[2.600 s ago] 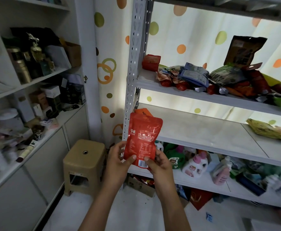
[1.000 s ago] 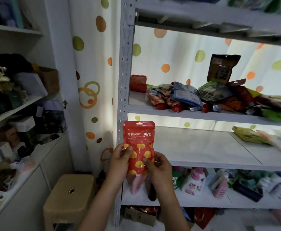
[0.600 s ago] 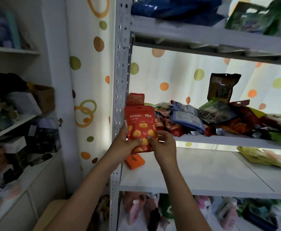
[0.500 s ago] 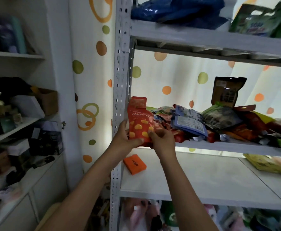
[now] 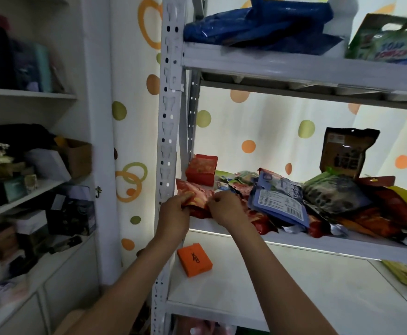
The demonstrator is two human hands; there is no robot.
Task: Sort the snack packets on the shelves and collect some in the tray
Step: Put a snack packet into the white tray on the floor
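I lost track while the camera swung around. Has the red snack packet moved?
Yes. The red snack packet, held upright below earlier, now lies on the snack shelf beside the post, both hands gripping it.

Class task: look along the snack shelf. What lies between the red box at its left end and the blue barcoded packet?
In the head view, loose snack packets lie between the red box and the blue packet; their kinds are too jumbled to name.

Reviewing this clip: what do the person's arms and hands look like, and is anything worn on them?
Both forearms are bare up to the bottom edge of the picture; no sleeve shows. The left hand and the right hand wear no gloves, and no watch, bracelet or ring can be seen on either. The light is dim, so finer details such as the nails cannot be made out.
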